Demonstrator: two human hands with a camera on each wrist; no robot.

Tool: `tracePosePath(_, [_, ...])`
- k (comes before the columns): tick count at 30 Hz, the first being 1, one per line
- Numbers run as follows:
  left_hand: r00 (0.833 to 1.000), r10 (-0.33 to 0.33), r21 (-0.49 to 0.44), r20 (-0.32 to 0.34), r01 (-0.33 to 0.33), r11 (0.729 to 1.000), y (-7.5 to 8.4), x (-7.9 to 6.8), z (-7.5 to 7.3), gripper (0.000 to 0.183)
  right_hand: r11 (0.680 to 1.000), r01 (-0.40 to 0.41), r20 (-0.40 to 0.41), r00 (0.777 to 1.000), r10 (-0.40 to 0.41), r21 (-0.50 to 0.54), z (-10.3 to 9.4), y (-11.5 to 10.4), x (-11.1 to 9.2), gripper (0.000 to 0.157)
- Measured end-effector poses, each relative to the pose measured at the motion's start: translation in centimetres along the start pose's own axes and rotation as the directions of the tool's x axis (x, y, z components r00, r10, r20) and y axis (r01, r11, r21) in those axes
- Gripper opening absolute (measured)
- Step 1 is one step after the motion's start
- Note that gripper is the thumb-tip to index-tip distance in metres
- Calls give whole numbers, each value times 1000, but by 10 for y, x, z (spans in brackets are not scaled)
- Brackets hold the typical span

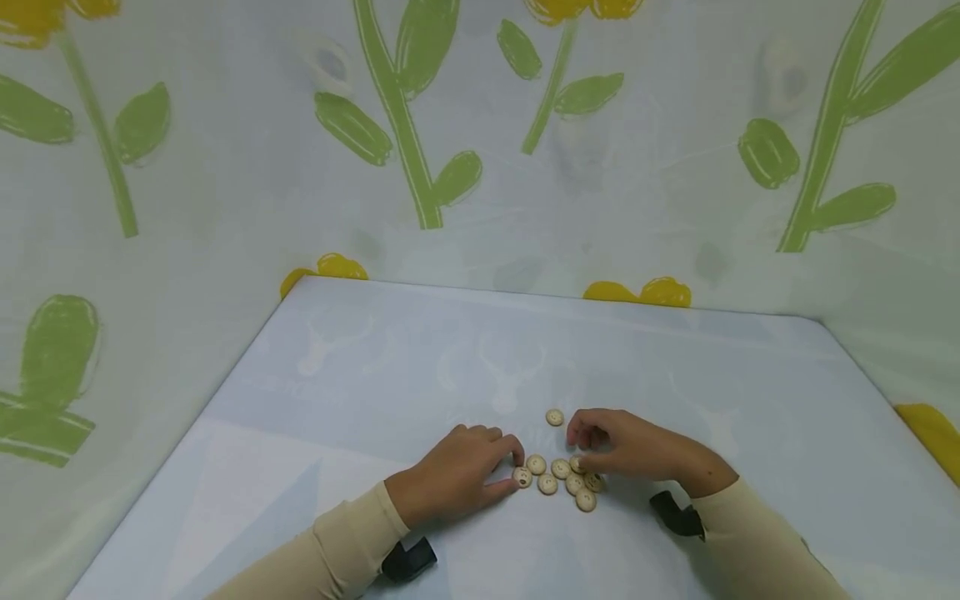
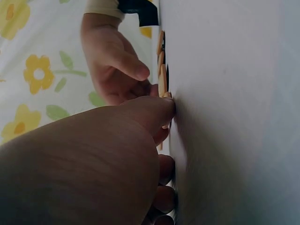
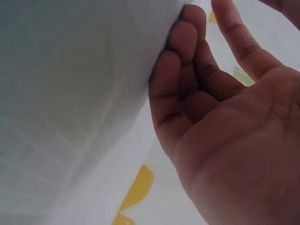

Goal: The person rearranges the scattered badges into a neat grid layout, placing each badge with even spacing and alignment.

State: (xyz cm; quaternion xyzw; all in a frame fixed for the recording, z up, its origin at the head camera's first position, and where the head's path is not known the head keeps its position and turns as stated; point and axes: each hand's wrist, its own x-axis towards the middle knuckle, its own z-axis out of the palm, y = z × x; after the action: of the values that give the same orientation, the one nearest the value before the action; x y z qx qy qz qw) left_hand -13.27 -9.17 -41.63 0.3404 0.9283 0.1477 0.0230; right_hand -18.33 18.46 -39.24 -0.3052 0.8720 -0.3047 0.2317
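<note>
Left hand (image 1: pixel 453 471): fingers pinch end disc (image 1: pixel 522 472). Right hand (image 1: pixel 637 443): fingers loosely curled, thumb apart. Round discs (image 1: pixel 547 484), printed faces up.

pale backdrop (image 1: pixel 247 167) printed with green leaves (image 1: pixel 588 94), yellow flowers (image 1: pixel 341 267); whitish-blue table (image 1: pixel 675 358) before it; soft light.

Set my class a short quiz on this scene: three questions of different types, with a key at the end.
1. Multiple choice. What is the left hand pinching?
a) a pen
b) a wooden disc
c) a spoon

2. True or false? Every disc in the head view lies in one tight cluster.

3. Fill in the gap. Both sleeves are ______ in colour.

Key
1. b
2. False: a lone disc lies apart from the rest, near the right hand.
3. beige
</note>
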Motion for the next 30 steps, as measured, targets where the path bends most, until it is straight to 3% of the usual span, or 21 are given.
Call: tracePosePath(30, [999, -35, -33, 13, 35, 999, 6, 1, -6, 21, 999, -13, -26, 1000, 13, -35, -1, -8, -5, 17])
